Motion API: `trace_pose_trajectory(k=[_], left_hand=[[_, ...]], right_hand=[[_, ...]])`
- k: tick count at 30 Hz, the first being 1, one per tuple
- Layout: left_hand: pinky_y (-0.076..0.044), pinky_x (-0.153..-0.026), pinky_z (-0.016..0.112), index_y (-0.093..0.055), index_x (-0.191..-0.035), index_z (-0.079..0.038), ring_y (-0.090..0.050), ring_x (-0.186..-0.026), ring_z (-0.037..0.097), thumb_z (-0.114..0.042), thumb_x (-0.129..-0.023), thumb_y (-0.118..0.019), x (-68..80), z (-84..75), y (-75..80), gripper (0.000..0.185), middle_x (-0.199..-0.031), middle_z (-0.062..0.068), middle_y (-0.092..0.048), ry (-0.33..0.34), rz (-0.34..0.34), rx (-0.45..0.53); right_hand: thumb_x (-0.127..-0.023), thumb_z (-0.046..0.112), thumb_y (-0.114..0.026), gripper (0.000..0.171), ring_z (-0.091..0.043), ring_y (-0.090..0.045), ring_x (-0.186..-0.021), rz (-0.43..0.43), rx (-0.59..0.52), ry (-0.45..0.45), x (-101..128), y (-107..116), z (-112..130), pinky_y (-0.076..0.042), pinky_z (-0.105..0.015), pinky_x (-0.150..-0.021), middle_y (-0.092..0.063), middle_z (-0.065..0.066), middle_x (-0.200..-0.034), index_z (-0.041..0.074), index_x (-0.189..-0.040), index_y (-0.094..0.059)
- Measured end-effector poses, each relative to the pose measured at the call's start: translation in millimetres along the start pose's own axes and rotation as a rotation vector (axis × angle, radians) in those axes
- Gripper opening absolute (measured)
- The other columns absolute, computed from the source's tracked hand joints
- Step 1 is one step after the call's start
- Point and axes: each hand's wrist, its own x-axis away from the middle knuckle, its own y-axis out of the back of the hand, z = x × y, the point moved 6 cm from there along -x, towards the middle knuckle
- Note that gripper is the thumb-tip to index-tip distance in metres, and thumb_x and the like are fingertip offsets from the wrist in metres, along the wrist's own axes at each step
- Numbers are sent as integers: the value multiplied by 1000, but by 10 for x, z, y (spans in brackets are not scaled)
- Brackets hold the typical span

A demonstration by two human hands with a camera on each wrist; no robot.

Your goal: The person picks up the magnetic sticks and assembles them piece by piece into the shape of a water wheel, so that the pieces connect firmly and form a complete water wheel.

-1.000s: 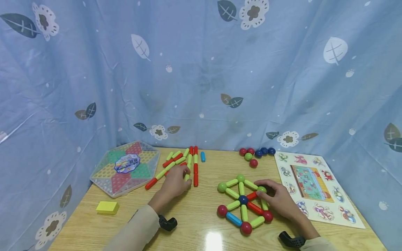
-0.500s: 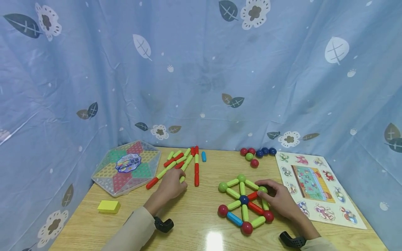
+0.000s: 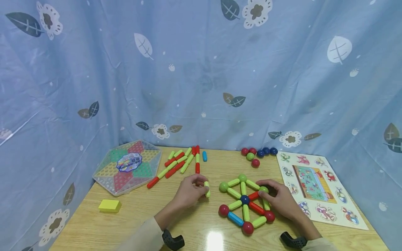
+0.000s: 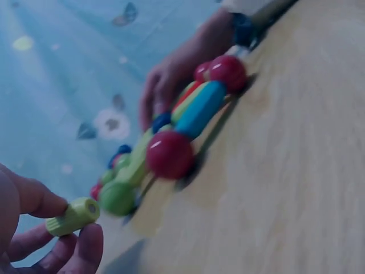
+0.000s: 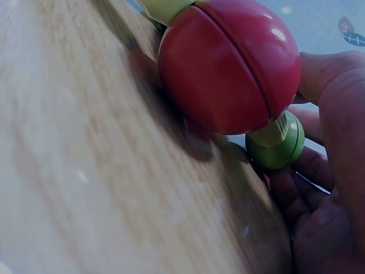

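Observation:
A short yellow-green magnetic rod [image 3: 207, 189] is pinched between the thumb and fingers of my left hand [image 3: 189, 191], left of a flat wheel-shaped frame. In the left wrist view the rod [image 4: 74, 217] points one round end toward the frame. That frame joins yellow-green, red and blue rods to a dark blue centre ball [image 3: 245, 199] and an outer ring of green and red balls. My right hand [image 3: 280, 200] grips the green ball [image 3: 263, 189] at its right side, fingers behind and thumb in front. A large red ball [image 5: 231, 68] fills much of the right wrist view.
Loose red and yellow-green rods [image 3: 175, 169] lie back left, near a small blue rod [image 3: 205, 156]. Spare balls [image 3: 250, 156] sit at the back. A hexagonal game board [image 3: 127, 167], a yellow block [image 3: 110, 206] and a picture puzzle board [image 3: 317, 188] flank the work.
My left hand has drawn a yellow-green rod from the loose rods and carried it right, toward the wheel-shaped frame. My right hand has stayed on the green ball.

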Motion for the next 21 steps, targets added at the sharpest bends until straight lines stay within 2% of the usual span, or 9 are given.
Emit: trace_pose_trajectory(k=[5, 9, 15, 18, 20, 21], left_hand=[[-64, -72, 32, -69, -125, 0, -73, -85, 17, -6, -96, -80, 6, 0, -302, 32, -106, 10, -69, -11, 22, -7], [-65, -68, 33, -67, -130, -2, -74, -82, 18, -6, -96, -81, 10, 6, -451, 36, -104, 9, -69, 5, 37, 9], [-65, -65, 32, -63, -136, -1, -75, -74, 19, -4, -95, -81, 3, -23, -536, 45, -103, 9, -70, 9, 27, 5], [-64, -66, 32, -60, -144, 1, -75, -73, 18, -5, -93, -83, -6, -51, -548, 56, -114, 14, -71, 10, 19, -37], [-64, -73, 35, -57, -149, 1, -74, -74, 20, -7, -92, -84, -14, -75, -553, 63, -125, 19, -69, 8, 12, -92], [-63, -78, 38, -57, -150, 0, -75, -80, 21, -8, -92, -85, -20, -85, -554, 65, -129, 20, -68, 3, 6, -126]], right_hand=[[-103, 19, -79, 29, -1, -65, -104, 3, -16, -1, 7, 7, 15, -55, -21, -88, -77, -6, -129, 18, -131, -77], [-103, 20, -79, 29, -1, -65, -105, 8, -17, -5, -1, 3, 33, -55, -22, -88, -77, -4, -129, 18, -131, -77], [-103, 20, -79, 29, -2, -66, -106, 7, -5, -11, -10, 6, 43, -55, -22, -89, -77, -3, -130, 20, -131, -77], [-102, 20, -79, 29, -1, -66, -107, 4, -1, -11, -8, 9, 35, -55, -22, -90, -77, -2, -129, 20, -131, -77], [-102, 19, -79, 29, -1, -66, -106, 4, -10, -10, -4, 8, 30, -55, -22, -89, -77, -3, -129, 19, -131, -77], [-102, 18, -79, 29, -1, -66, -106, 4, -14, -9, -2, 6, 27, -55, -21, -89, -77, -4, -129, 19, -131, -77]])
